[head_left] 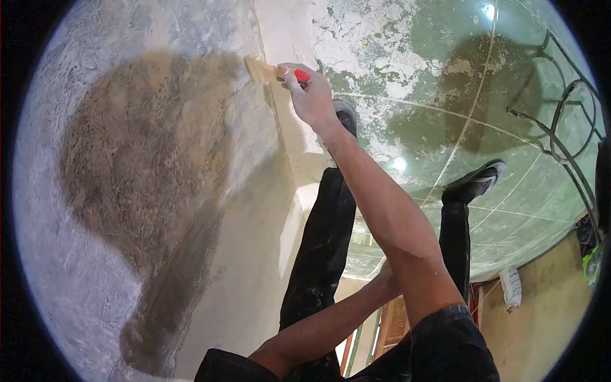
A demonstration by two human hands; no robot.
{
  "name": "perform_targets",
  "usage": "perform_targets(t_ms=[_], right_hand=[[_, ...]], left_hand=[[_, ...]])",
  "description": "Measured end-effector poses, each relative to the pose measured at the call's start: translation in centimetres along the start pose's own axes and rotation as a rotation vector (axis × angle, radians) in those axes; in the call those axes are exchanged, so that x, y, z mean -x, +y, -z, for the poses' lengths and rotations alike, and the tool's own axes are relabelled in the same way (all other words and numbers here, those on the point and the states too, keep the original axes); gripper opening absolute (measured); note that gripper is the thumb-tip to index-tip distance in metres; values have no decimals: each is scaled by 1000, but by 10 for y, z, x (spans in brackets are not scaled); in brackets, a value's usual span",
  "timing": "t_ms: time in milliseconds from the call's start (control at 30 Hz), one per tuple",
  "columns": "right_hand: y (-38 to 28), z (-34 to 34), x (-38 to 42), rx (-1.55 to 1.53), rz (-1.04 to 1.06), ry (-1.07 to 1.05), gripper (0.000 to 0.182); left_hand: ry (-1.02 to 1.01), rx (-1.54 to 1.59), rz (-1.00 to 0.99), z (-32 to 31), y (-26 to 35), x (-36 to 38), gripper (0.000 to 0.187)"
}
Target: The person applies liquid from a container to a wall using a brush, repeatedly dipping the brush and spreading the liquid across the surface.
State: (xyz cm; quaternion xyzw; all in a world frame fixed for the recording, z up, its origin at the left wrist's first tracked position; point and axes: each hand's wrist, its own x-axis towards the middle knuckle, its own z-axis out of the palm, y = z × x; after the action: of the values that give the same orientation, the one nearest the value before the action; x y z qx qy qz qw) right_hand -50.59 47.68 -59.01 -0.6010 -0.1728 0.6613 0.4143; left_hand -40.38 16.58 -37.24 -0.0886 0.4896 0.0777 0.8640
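My right hand (313, 95) is stretched out to the wall and grips a paintbrush (259, 69) by its red handle. The pale bristles press against the wall (95, 254) at the edge of a large brownish wet patch (146, 159) on the rough grey plaster. My left arm crosses under my right forearm. Only a sliver of my left hand (384, 275) shows, so I cannot see what it holds or touches.
My legs in black trousers and black shoes (474, 181) stand well above a green tiled floor (509, 210) spattered with white. A cream wall corner (286, 121) runs beside the patch. A dark metal railing (560, 127) is at the right, and wooden rungs (389, 326) show below me.
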Motion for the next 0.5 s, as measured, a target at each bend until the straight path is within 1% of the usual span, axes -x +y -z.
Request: perform_targets(t_ms=[33, 100, 133, 200, 233, 267, 300, 333, 400, 433, 500], right_hand=[[-8, 7, 1, 7, -4, 0, 28], [-16, 28, 4, -15, -58, 3, 31], [-18, 36, 3, -11, -54, 6, 31], [-15, 44, 0, 111, -43, 93, 31], [-11, 41, -5, 111, -36, 91, 31], [-5, 37, -11, 110, -57, 86, 32], [0, 31, -14, 108, -80, 82, 33], [3, 19, -14, 105, -78, 84, 33], [4, -3, -8, 217, 3, 27, 33], [-3, -2, -4, 221, 6, 31, 33], [-31, 0, 10, -19, -47, -35, 34]], left_hand=[[-4, 7, 2, -5, 7, -1, 38], [62, -106, -76, -22, 41, 3, 35], [55, -106, -77, -31, 62, 5, 35], [75, -660, -71, -44, 97, 10, 34], [75, -663, -78, -40, 81, 9, 34], [90, -377, -103, -30, 48, 11, 35], [103, -91, -123, -24, 30, 13, 35], [103, -95, -123, -22, 34, 13, 35], [-117, -53, 212, -21, 44, 12, 36], [-122, -54, 212, -16, 32, 9, 36], [-148, 1026, 252, -6, -9, 7, 25]])
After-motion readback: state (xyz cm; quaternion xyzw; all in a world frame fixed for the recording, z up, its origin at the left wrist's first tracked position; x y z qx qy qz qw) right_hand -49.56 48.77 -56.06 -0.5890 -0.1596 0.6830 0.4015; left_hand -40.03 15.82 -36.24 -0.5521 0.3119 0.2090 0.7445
